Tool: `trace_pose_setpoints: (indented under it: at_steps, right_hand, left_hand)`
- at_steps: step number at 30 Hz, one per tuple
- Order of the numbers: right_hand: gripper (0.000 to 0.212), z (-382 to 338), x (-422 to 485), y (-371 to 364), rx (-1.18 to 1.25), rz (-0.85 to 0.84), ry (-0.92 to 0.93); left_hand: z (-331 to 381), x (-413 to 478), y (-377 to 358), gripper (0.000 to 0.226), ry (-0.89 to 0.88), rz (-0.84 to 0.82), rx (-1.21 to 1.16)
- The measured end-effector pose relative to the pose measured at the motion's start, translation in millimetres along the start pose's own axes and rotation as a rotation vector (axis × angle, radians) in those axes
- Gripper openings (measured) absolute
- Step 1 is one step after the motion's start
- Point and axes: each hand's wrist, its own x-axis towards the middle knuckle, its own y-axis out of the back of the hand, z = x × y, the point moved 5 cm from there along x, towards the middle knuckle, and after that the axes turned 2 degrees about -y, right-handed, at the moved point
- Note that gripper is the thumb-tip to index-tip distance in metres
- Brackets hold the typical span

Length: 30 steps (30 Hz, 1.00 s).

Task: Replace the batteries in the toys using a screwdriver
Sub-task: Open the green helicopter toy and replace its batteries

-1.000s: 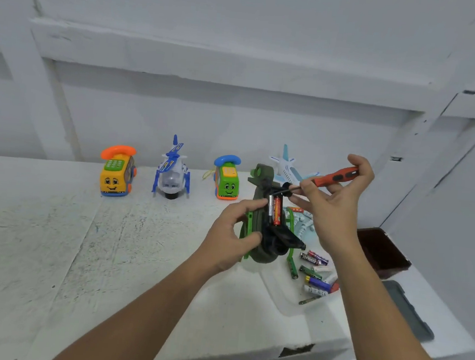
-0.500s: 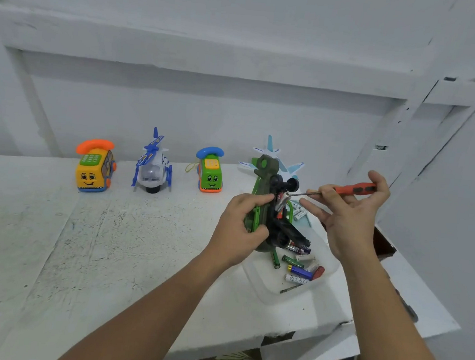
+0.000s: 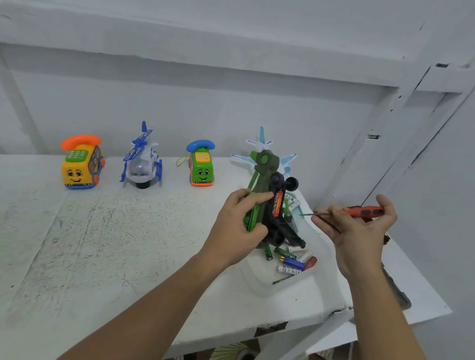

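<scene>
Gripping the green toy helicopter [image 3: 260, 199] upright over the table [image 3: 80, 252], the left hand [image 3: 237, 231] closes round it; one red battery [image 3: 276, 204] shows inside. The right hand [image 3: 355, 233] pinches one screwdriver [image 3: 354, 212]. Four other toys stand behind.

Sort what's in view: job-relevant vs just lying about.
In use: left hand gripping green toy helicopter; red battery seated inside; right hand holding screwdriver; loose batteries.

Idle: yellow phone toy, blue-white helicopter, green phone toy, toy plane.
</scene>
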Motion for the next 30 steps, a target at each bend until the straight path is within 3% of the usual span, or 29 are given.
trace_pose_setpoints:
  at_steps: [9,16,30]
  right_hand:
    - [0.059,-7.8,-31.4,-31.6,-0.112,-0.056,0.233]
    - [0.056,-4.3,-55.3,-48.5,-0.288,-0.141,0.551]
    - [0.058,0.3,-70.7,-56.7,-0.224,-0.216,0.841]
  left_hand:
    - [-0.1,-4.1,5.8,0.058,0.020,0.076,-0.012]
    - [2.1,-9.3,10.6,0.059,0.048,0.143,-0.034]
    - [-7.0,-10.7,10.7,0.059,0.105,0.176,-0.048]
